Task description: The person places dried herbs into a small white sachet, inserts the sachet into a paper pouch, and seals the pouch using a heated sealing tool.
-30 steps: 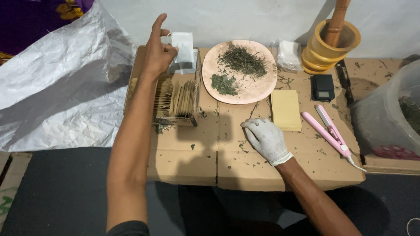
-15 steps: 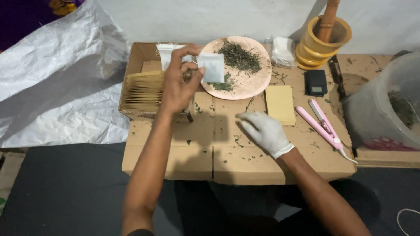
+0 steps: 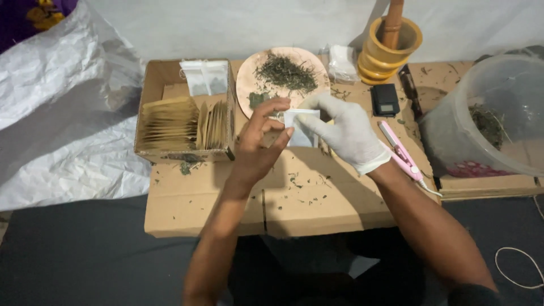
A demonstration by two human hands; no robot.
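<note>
Both hands meet over the flattened cardboard work surface [image 3: 272, 198]. My bare left hand [image 3: 258, 141] pinches the left edge of a small white sachet [image 3: 300, 127]. The right edge of the same sachet is held by my right hand [image 3: 345, 133], which wears a white glove. Just behind the hands lies a round pinkish plate [image 3: 249, 79] with a heap of dried green herb [image 3: 286, 73]. To the left stands an open cardboard box [image 3: 150, 150] with tan paper envelopes [image 3: 170, 122] filed upright and white sachets [image 3: 204, 76] at its back.
A yellow mortar with a wooden pestle [image 3: 391, 45] stands at the back. A small black scale [image 3: 385, 99], a pink sealer tool [image 3: 399, 150] and a clear plastic tub [image 3: 493, 113] with herb lie at right. A white sack [image 3: 56, 113] covers the left.
My left hand brought a white sachet from the box toward the middle. My right hand rose from the cardboard and took the sachet's other edge. The camera moved closer.
</note>
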